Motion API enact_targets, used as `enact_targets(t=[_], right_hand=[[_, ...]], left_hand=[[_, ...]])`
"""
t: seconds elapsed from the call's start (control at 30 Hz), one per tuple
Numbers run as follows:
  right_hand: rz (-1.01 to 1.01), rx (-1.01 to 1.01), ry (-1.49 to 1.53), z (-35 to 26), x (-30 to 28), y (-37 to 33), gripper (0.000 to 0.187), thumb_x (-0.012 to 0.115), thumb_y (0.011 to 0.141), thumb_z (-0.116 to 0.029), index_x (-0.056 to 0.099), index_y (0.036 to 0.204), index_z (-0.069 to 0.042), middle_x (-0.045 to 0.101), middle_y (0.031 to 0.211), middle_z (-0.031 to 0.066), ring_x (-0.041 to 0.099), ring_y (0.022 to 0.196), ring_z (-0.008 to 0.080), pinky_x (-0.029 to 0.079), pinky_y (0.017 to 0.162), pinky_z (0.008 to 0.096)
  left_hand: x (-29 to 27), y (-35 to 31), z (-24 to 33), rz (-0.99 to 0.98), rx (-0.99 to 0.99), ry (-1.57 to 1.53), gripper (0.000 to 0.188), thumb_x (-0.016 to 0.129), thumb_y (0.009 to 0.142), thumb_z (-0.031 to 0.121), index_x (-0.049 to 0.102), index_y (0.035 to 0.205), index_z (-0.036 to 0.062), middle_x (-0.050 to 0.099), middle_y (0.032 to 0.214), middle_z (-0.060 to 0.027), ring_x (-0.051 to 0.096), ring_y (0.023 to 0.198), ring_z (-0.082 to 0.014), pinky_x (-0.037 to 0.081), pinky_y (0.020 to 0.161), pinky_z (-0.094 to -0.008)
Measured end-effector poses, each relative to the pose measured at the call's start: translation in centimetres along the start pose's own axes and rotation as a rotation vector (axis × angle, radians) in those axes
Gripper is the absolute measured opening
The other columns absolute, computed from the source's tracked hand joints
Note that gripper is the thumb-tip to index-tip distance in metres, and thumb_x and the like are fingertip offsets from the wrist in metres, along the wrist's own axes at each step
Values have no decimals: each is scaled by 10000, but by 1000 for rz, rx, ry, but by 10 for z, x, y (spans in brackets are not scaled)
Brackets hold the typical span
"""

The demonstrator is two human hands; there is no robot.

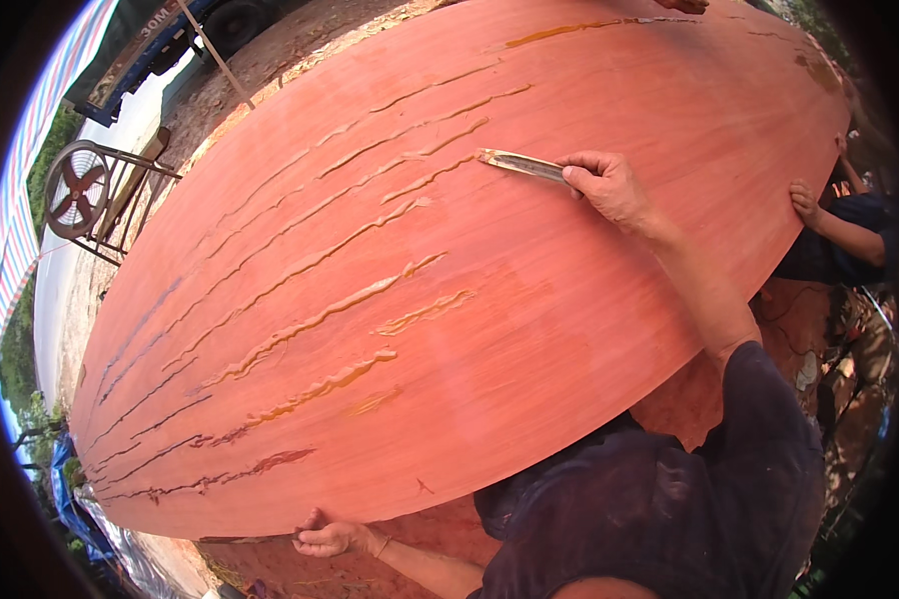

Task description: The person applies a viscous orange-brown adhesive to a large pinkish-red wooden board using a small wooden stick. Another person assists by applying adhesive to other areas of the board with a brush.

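Note:
A huge reddish wooden slab (529,369) spreads before me, scored by long cracks with raised amber-brown beads of glue (330,309) along several of them. Over its middle, my right hand (614,188) is closed round one end of a narrow flat stick (521,165), pale with a darker strip. The stick's far tip lies at the end of one glue bead. At the slab's near left edge, my left hand (332,536) has its fingers curled and its thumb raised. A dark thin strip runs along the edge towards those fingers; whether they grip it is unclear.
Another person's hand (805,203) rests on the slab's right edge; part of a further hand (684,5) shows at the far edge. A round fan (77,190) on a metal frame stands left, below a truck (160,50). A striped tarp (30,200) hangs at far left.

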State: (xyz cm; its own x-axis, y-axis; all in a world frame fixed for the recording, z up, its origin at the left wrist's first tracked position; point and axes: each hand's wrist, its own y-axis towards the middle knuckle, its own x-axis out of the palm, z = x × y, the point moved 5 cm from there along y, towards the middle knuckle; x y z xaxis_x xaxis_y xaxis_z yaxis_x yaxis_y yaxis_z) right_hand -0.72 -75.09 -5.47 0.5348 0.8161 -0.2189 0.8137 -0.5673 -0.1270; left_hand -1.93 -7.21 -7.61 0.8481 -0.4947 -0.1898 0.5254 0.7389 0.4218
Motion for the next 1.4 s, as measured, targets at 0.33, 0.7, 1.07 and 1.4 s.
enact_targets(t=[0.33, 0.7, 1.07, 1.4], right_hand=[[-13, -27, -1, 0, 21, -2, 210, 624, 937, -111, 721, 1079, 8, 617, 739, -33, 520, 649, 32, 395, 554, 204], [1, -84, -47, -7, 42, -3, 208, 618, 935, -99, 723, 1080, 8, 606, 730, -43, 500, 641, 32, 393, 556, 211], [-20, -131, -122, -12, 63, -2, 213, 616, 937, -101, 729, 1078, 12, 596, 708, -51, 492, 629, 25, 392, 546, 214], [-61, -146, -151, -18, 83, 2, 229, 612, 939, -117, 724, 1083, 23, 587, 714, -52, 485, 635, 30, 389, 546, 224]], left_hand=[[2, -3, 8, 10, 5, 5, 365, 406, 1042, 243, 487, 1209, -71, 556, 843, -113, 583, 749, -208, 549, 685, -318], [1, -3, 7, 18, 3, 4, 374, 410, 1042, 232, 484, 1226, -85, 566, 832, -119, 588, 735, -216, 556, 676, -322], [1, -3, 8, 15, -6, 24, 374, 392, 1052, 242, 480, 1212, -84, 578, 825, -128, 603, 741, -221, 573, 678, -323], [3, -3, 11, 0, 7, 6, 346, 392, 1040, 220, 491, 1193, -74, 576, 834, -109, 592, 737, -201, 552, 686, -313]])
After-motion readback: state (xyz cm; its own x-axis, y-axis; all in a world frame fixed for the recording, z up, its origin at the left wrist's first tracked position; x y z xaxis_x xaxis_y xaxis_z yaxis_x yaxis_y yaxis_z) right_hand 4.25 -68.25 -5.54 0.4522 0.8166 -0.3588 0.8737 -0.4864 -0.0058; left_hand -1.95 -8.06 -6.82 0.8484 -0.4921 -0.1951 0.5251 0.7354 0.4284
